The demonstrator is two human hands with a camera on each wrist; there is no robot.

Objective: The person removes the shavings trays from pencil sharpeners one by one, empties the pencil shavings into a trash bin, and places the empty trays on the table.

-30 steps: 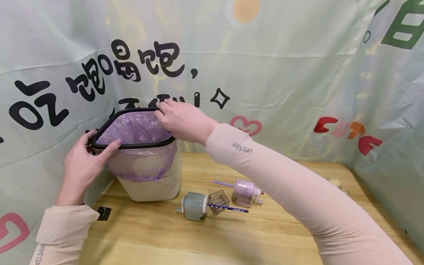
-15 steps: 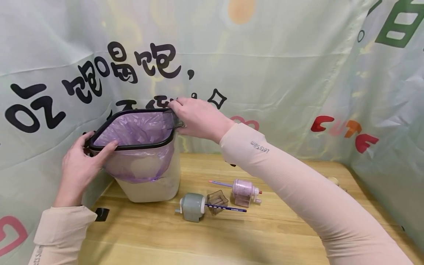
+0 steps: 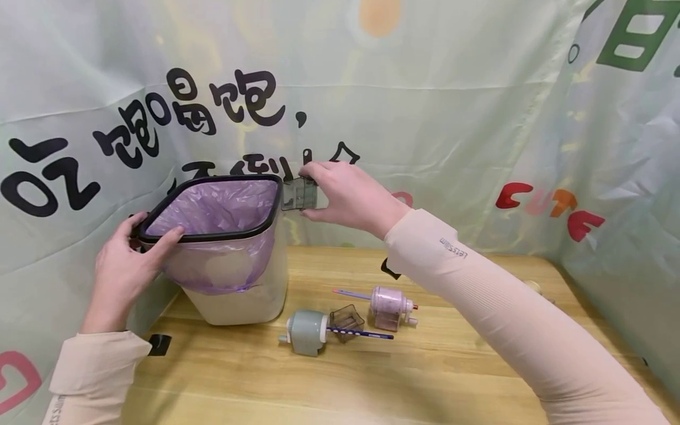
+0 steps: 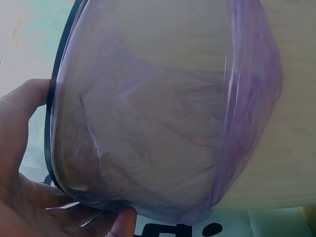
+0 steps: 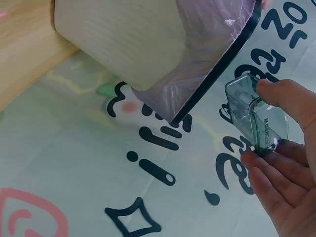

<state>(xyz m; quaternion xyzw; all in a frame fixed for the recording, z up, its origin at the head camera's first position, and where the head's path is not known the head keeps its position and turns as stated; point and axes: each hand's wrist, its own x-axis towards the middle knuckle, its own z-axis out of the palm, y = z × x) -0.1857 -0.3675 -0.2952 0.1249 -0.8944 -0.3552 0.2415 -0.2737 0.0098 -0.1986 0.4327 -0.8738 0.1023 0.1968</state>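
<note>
- Grey-green translucent plastic forms a small box (image 3: 299, 193) at 3 o'clock from the mouth of the wastebasket (image 3: 234, 310), raised well above the tabletop (image 3: 255, 383). Lettering shows on one face in the right wrist view, too small to read; whether anything lies inside I cannot tell.
- Right hand (image 3: 350, 192): a narrow grip, thumb and fingertips pinching that box by its edges. In the head view the box seems to meet the black rim (image 3: 228, 236); the right wrist view shows a gap, so it is near but apart.
- Left hand (image 3: 124, 260): at 8 o'clock from the mouth, gripping the rim, thumb over the edge and fingers round the outside.
- Purple plastic liner (image 3: 239, 200) covers the inside, its skirt folded down over the wastebasket's pale upper wall.
- Grey-green crank pencil sharpener (image 3: 310, 332) at 4 o'clock from the wastebasket, with a dark blue pencil (image 3: 372, 334) pointing from it to 3 o'clock, across a smoky translucent tray (image 3: 345, 319).
- Pink crank pencil sharpener (image 3: 388, 302) between 2 and 3 o'clock from the grey-green one; its lilac pencil (image 3: 353, 294) points to 9 o'clock.
- Printed cloth backdrop (image 3: 451, 136) behind, with black characters towards 10 o'clock and "CUTE" at 3 o'clock.
</note>
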